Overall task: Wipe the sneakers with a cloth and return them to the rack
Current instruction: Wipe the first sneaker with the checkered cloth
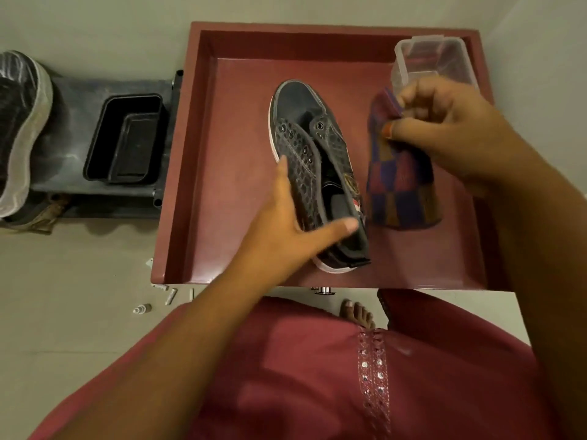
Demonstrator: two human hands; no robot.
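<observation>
Sneaker [313, 160] rests in our red tray [222, 192]; left hand [286, 230] grips its collar, right hand [444, 122] pinches the checked cloth [400, 185].

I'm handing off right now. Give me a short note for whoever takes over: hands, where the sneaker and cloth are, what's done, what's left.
Left hand: grips the dark sneaker by its side and heel, on the red tray.
Right hand: pinches the checked cloth, which hangs beside the sneaker, not on it.
Another sneaker sits at far left on the grey rack.
Done: sneaker and cloth in hand.
Left: wipe the sneaker, return it to the rack.
</observation>
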